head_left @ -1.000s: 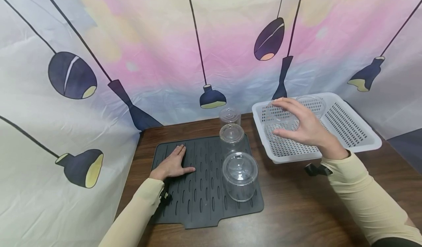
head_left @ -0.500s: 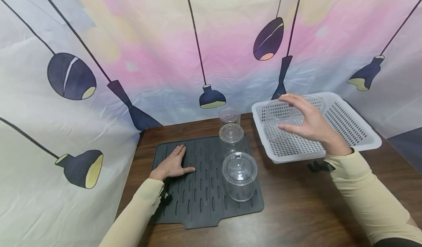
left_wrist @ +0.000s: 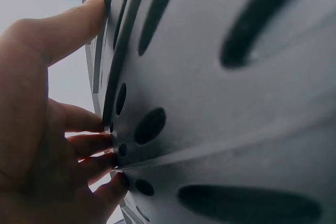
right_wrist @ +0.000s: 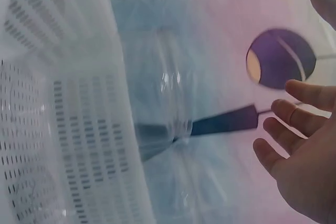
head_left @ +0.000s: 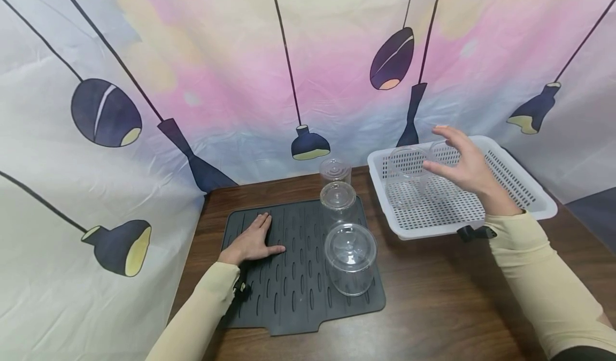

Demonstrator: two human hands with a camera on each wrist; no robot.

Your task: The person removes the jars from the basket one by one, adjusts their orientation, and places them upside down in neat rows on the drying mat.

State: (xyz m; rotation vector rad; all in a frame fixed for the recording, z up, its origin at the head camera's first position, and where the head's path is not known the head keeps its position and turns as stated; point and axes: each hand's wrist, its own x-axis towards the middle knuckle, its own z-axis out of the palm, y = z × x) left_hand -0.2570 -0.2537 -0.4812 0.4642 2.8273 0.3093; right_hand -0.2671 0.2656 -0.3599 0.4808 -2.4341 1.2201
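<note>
My left hand (head_left: 251, 242) rests on the dark grey ribbed mat (head_left: 293, 297), fingers straight and thumb spread. The left wrist view shows its fingertips touching the slotted mat (left_wrist: 220, 103). My right hand (head_left: 464, 166) hovers over the white basket (head_left: 524, 206), fingers apart and slightly bent, holding nothing. Under and beside it, two clear round containers (head_left: 404, 176) stand in the basket; the hand partly hides the right one. In the right wrist view, the hand (right_wrist: 310, 150) is apart from the faint clear containers (right_wrist: 173, 85).
Three clear lidded jars line the mat's right side: a large one (head_left: 350, 259) in front, a smaller one (head_left: 338, 198) behind it, and another (head_left: 335, 171) at the back. The brown wooden table (head_left: 423, 297) meets a lamp-printed cloth (head_left: 231, 83) at the rear.
My right hand has moved right and slightly up, from over the left container in the basket to the right one. My left hand and the jars have stayed put.
</note>
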